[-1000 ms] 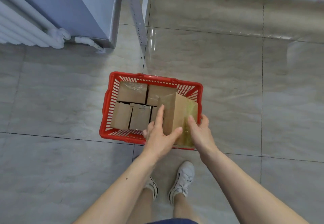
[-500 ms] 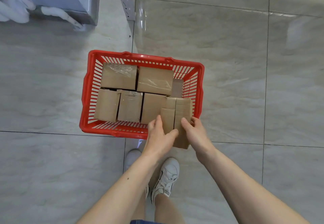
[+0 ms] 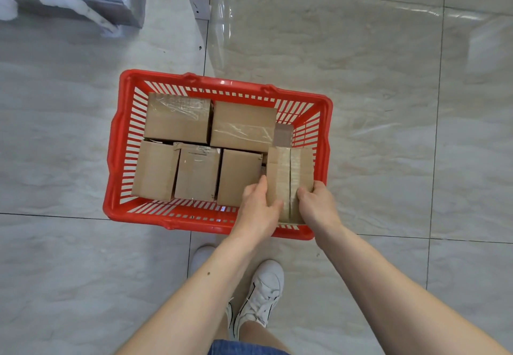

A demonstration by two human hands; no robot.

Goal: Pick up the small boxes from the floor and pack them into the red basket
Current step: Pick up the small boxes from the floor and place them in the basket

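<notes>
Red slatted basket [image 3: 116,143] held plain brown cardboard boxes [image 3: 177,118], some under glossy clear tape. Floor tiles [image 3: 374,90] were pale grey, marble-veined. Sneaker [image 3: 263,290] was white with black trim.

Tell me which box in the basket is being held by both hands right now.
The taped box at the near right corner of the red basket. The left hand and right hand grip its sides; the other boxes lie untouched.

We reach both bare forearms forward and down, wrists nearly side by side. Our left hand [image 3: 256,207] curls thumb and fingers in a grip, and our right hand [image 3: 316,204], just beside it, grips likewise.
</notes>
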